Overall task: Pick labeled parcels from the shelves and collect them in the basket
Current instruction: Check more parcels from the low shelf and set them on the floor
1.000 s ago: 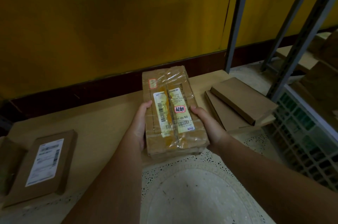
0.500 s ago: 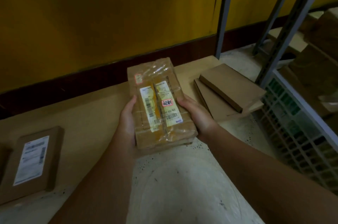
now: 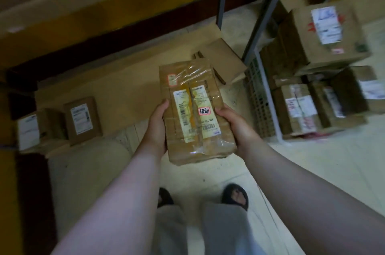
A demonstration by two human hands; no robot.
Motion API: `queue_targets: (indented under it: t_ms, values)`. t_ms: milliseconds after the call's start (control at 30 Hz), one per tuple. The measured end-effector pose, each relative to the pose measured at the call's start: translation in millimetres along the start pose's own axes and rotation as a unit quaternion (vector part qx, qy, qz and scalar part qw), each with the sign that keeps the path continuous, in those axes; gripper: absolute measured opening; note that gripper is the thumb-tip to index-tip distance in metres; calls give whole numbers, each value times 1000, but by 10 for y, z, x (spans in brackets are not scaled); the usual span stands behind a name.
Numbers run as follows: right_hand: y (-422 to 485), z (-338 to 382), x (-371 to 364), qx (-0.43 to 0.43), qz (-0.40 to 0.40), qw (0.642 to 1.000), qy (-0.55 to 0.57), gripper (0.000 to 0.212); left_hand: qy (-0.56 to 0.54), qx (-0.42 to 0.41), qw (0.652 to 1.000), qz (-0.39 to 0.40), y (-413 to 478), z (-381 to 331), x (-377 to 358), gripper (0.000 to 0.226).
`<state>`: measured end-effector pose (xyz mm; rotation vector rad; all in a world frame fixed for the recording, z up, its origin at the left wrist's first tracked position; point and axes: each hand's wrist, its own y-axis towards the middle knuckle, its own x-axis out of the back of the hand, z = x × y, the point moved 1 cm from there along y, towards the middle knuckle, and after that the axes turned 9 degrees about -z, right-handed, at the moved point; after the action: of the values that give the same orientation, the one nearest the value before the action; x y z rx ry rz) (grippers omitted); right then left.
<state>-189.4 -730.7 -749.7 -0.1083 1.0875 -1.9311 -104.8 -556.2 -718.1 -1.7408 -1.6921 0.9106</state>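
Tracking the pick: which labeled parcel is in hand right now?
The tape-wrapped parcel in the middle, gripped at its sides by the left hand and right hand; the other labeled parcels sit untouched at left and right.

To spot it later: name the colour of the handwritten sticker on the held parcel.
White with a pink-red border, the sticker shows best in head view.

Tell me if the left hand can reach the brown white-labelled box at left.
Probably not yet: left hand and right hand both hold the taped parcel; way to the brown box looks free.
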Motion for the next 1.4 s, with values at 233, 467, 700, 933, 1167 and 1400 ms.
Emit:
queue_targets:
  t_ms: [233, 467, 700, 933, 1167, 1400]
  values:
    - [-1455, 563, 90, 0, -55, 998, -1, 48, 17, 25, 1000, 7, -1458, -298, -349, 46]
    - [-2573, 945, 378, 39, -82, 995, 42, 70, 54, 6, 998, 21, -2397, -389, -678, 47]
    - [-3224, 1402, 806, 55, -122, 990, 51, 63, 98, -40, 991, 76, -2982, -368, -1276, 51]
    - [-3054, 1956, 1659, 36, -119, 992, 16, 41, 78, -27, 995, 56, -2957, -113, -2261, 38]
    - [-2296, 2630, 2588, -25, -90, 995, -47, 44, 36, 47, 998, -8, -2419, 371, -3307, 50]
    - [-1479, 2589, 3112, -65, -103, 987, -106, 31, 47, 20, 997, -56, -1792, 745, -3770, 37]
